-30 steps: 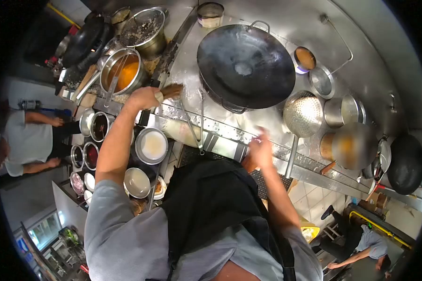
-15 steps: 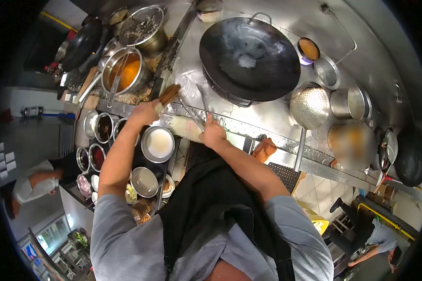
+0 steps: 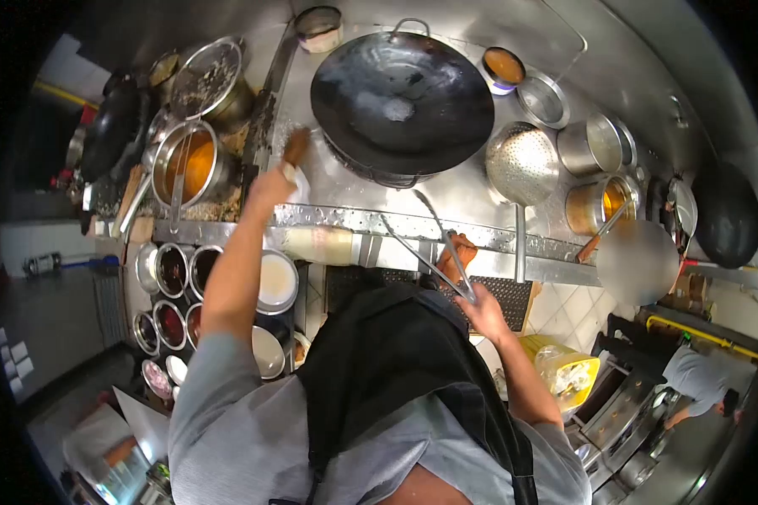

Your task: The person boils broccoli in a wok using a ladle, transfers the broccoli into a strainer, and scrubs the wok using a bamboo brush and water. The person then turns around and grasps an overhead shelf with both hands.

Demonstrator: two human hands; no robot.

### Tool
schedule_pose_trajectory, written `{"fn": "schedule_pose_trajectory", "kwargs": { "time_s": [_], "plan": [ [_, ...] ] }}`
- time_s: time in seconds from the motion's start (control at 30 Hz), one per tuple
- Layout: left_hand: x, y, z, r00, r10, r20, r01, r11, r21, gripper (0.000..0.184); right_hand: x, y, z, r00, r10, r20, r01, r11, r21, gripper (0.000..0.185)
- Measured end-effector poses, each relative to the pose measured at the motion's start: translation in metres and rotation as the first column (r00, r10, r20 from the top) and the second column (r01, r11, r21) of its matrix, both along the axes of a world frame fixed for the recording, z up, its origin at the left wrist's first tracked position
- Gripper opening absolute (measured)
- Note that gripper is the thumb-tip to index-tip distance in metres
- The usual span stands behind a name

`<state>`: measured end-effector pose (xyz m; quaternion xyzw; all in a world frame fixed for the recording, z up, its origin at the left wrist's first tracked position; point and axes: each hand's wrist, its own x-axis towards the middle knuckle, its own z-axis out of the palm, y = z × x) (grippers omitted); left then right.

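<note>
My left hand is closed round the handle of a bamboo wok brush, whose bristles are blurred over the steel cooktop, left of the wok. Black and wide, the wok has a small pale patch of liquid or foam in its middle. My right hand grips metal tongs near their joined end, low on the right. The two arms of the tongs are spread and point up-left toward the counter edge. Behind one arm lies a crumpled reddish-brown thing, whose kind I cannot tell.
A perforated ladle rests right of the wok, beside metal pots. At left stand a pot of orange liquid and several sauce containers. A yellow bin is at lower right. Another person bends at the far right.
My right hand has moved right and down with the tongs, away from the brush. My left hand still holds the brush, now blurred. The whole view has shifted.
</note>
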<state>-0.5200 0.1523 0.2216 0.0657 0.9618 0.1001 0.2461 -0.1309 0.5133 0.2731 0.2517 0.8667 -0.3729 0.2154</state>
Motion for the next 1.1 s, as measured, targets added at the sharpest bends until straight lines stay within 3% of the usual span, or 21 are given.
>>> {"fn": "schedule_pose_trajectory", "kwargs": {
  "time_s": [0.03, 0.07, 0.1, 0.17, 0.27, 0.37, 0.47, 0.53, 0.63, 0.73, 0.87, 0.97, 1.1],
  "plan": [
    [0.02, 0.001, -0.012, 0.997, -0.047, 0.065, 0.049, 0.998, -0.038, 0.05, 0.027, 0.005, -0.005, 0.986, -0.122, -0.117, 0.112, 0.99, -0.091, 0.036],
    [0.051, 0.011, 0.003, 0.994, -0.073, 0.079, 0.078, 0.995, -0.057, 0.052, 0.039, 0.007, 0.007, 0.984, -0.175, -0.021, 0.174, 0.984, -0.047, 0.034],
    [0.081, 0.022, 0.019, 0.991, -0.095, 0.09, 0.102, 0.992, -0.072, 0.055, 0.066, 0.014, -0.009, 0.975, -0.214, -0.056, 0.214, 0.977, -0.013, 0.029],
    [0.111, 0.021, 0.027, 0.97, -0.209, 0.123, 0.217, 0.974, -0.057, 0.057, 0.091, 0.012, -0.006, 0.905, -0.384, -0.185, 0.359, 0.921, -0.152, 0.024],
    [0.135, 0.024, 0.064, 0.913, -0.398, 0.087, 0.394, 0.917, 0.053, 0.057, 0.128, 0.023, -0.042, 0.76, -0.638, -0.123, 0.571, 0.746, -0.343, 0.02],
    [0.159, 0.067, 0.1, 0.864, -0.502, -0.017, 0.502, 0.86, 0.092, 0.055, 0.122, 0.02, -0.039, 0.616, -0.784, -0.082, 0.667, 0.573, -0.476, 0.02],
    [0.161, 0.128, 0.095, 0.795, -0.594, -0.127, 0.606, 0.765, 0.219, 0.055, 0.101, 0.011, -0.061, 0.543, -0.821, -0.176, 0.652, 0.545, -0.528, 0.023],
    [0.151, 0.169, 0.03, 0.756, -0.628, -0.182, 0.654, 0.724, 0.221, 0.058, 0.085, 0.008, -0.068, 0.527, -0.833, -0.172, 0.642, 0.522, -0.562, 0.025],
    [0.149, 0.206, -0.005, 0.611, -0.772, -0.174, 0.786, 0.618, 0.015, 0.054, 0.071, 0.003, -0.061, 0.578, -0.803, -0.142, 0.621, 0.546, -0.562, 0.028],
    [0.137, 0.171, 0.016, 0.446, -0.881, -0.157, 0.885, 0.461, -0.07, 0.052, 0.07, 0.006, -0.054, 0.622, -0.764, -0.172, 0.583, 0.598, -0.55, 0.026],
    [0.104, 0.094, 0.067, 0.527, -0.846, 0.085, 0.823, 0.483, -0.299, 0.048, 0.084, 0.014, -0.062, 0.662, -0.738, -0.128, 0.599, 0.624, -0.501, 0.026],
    [0.077, 0.04, 0.098, 0.575, -0.789, 0.218, 0.744, 0.392, -0.541, 0.041, 0.09, 0.016, -0.071, 0.676, -0.726, -0.125, 0.581, 0.63, -0.516, 0.024],
    [0.052, -0.032, 0.1, 0.696, -0.697, 0.169, 0.583, 0.412, -0.7, 0.03, 0.09, 0.016, -0.059, 0.774, -0.617, -0.139, 0.49, 0.724, -0.485, 0.023]
  ]
}}
